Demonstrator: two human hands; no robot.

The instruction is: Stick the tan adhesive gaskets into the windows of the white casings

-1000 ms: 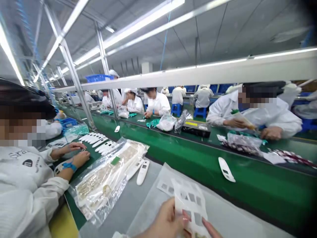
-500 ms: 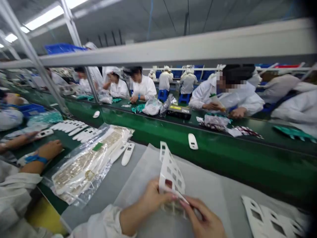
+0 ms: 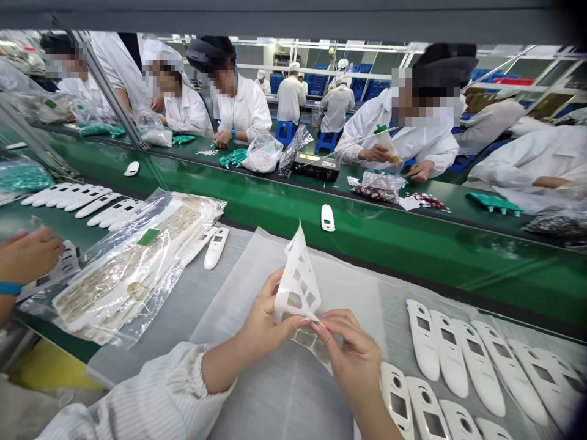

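Observation:
A thin white sheet with rows of cut-out windows is folded up between my hands above the work surface. My left hand is closed on its left side, the thumb along the lower fold. My right hand pinches the same fold from the right, its fingertips almost meeting my left thumb. Below the fold hangs a part of the sheet with translucent panes. Whether a small piece sits between the right fingertips is hidden. Several white plastic casings with display windows lie to the right of my right hand.
A clear plastic bag of similar sheets lies left, with a white casing beside it. Beyond runs a green conveyor belt carrying another casing. A co-worker's hand is at the far left; more co-workers sit across the belt.
The view has tilted down and turned rightward, bringing more casings at right into sight. My hands still hold the sheet, now folded narrower, with my right fingers closer to the left thumb.

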